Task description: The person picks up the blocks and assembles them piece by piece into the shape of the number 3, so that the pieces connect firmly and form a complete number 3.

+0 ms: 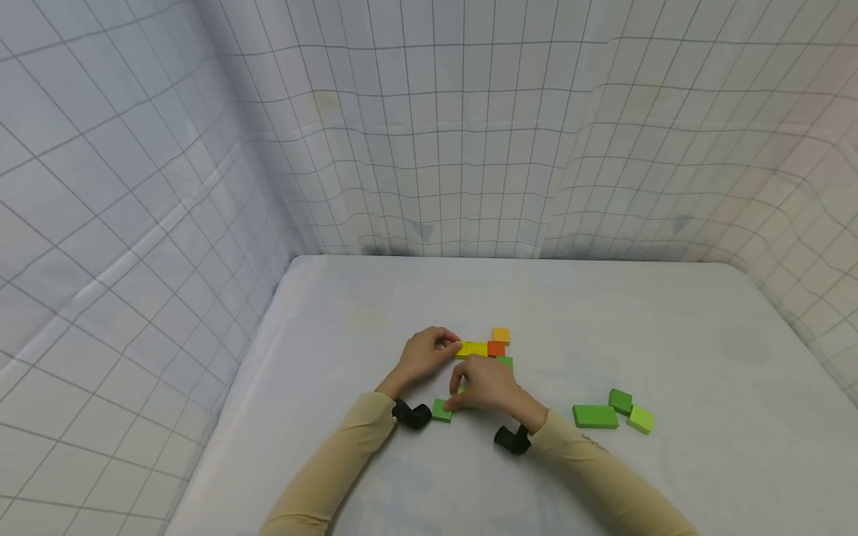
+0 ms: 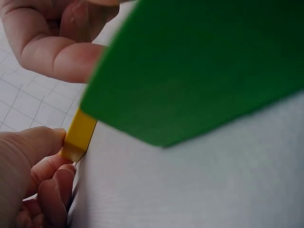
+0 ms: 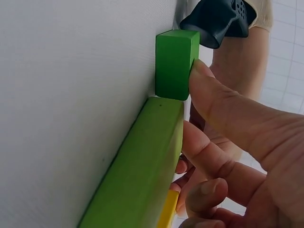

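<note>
My left hand (image 1: 424, 353) holds the outer end of a long yellow block (image 1: 473, 350) between thumb and fingers; the left wrist view shows that yellow block (image 2: 80, 134) too. My right hand (image 1: 488, 383) has curled fingers over a long light green block (image 3: 137, 161). Its thumb is on a small green block (image 3: 173, 64), which stands against the light green block's end. That small green block (image 1: 442, 410) lies left of the right fingertips in the head view. In the left wrist view the green block (image 2: 199, 71) looms close. My right hand mostly hides the light green block in the head view.
A red-orange block (image 1: 496, 348) adjoins the yellow one, with an orange block (image 1: 500, 336) behind and a green block (image 1: 505, 362) in front. To the right lie a long green block (image 1: 595, 417), a small green block (image 1: 620, 401) and a lime block (image 1: 640, 419) on the white table (image 1: 375, 298).
</note>
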`<action>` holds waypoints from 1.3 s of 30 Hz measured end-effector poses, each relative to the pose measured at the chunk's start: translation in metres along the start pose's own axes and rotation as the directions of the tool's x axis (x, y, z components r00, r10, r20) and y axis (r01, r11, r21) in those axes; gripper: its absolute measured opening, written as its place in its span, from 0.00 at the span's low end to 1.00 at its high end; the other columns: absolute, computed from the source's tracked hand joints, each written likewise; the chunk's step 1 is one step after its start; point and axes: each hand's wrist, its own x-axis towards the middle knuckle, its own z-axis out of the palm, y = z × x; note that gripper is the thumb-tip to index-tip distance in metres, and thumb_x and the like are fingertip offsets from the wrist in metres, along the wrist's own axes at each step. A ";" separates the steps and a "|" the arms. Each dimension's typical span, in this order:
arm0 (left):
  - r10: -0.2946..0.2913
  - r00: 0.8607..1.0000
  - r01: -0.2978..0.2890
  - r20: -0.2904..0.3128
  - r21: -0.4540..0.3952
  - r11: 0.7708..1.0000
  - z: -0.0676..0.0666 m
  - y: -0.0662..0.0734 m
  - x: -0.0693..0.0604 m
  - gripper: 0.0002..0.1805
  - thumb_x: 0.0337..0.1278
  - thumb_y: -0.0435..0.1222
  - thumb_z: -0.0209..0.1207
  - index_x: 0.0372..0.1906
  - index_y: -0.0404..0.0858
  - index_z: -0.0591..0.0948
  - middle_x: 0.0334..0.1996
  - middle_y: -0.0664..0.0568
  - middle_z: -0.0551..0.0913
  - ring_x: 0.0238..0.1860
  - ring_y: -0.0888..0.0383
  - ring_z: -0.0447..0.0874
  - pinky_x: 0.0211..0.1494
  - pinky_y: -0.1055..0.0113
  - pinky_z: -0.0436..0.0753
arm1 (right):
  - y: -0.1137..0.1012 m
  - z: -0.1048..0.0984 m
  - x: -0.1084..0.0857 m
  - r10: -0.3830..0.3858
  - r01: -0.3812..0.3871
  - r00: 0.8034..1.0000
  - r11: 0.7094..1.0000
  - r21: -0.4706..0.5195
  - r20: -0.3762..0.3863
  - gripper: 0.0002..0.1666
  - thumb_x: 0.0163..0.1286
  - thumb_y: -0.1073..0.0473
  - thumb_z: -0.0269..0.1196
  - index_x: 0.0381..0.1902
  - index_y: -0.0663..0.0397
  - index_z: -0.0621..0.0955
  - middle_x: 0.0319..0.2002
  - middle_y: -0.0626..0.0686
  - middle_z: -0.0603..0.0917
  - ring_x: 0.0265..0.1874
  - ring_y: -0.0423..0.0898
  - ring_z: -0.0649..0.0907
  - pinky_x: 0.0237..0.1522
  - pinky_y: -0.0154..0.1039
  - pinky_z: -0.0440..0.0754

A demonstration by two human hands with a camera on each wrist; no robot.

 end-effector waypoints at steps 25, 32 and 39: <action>0.004 1.000 -0.004 -0.005 0.001 1.000 -0.001 0.001 -0.001 0.11 0.62 0.44 0.60 0.41 0.43 0.85 0.31 0.58 0.79 0.29 0.63 0.72 0.35 0.67 0.71 | 0.007 -0.005 0.000 0.024 -0.024 1.000 0.998 0.056 0.012 0.09 0.53 0.46 0.72 0.24 0.42 0.85 0.19 0.38 0.76 0.19 0.38 0.72 0.20 0.34 0.66; 0.006 1.000 -0.006 -0.009 0.000 1.000 -0.001 0.000 0.000 0.11 0.62 0.45 0.60 0.40 0.43 0.85 0.31 0.59 0.79 0.29 0.63 0.72 0.35 0.67 0.71 | 0.009 -0.004 0.002 0.005 -0.005 1.000 0.999 0.040 0.010 0.08 0.55 0.46 0.71 0.25 0.41 0.86 0.19 0.36 0.77 0.20 0.37 0.72 0.21 0.33 0.67; 0.001 1.000 -0.001 0.003 -0.003 1.000 -0.002 0.001 -0.001 0.11 0.62 0.45 0.59 0.41 0.43 0.85 0.32 0.58 0.79 0.29 0.62 0.72 0.35 0.66 0.71 | 0.009 -0.005 0.004 0.022 -0.022 1.000 0.999 0.023 0.011 0.08 0.56 0.47 0.71 0.25 0.41 0.87 0.22 0.36 0.79 0.22 0.36 0.72 0.21 0.33 0.66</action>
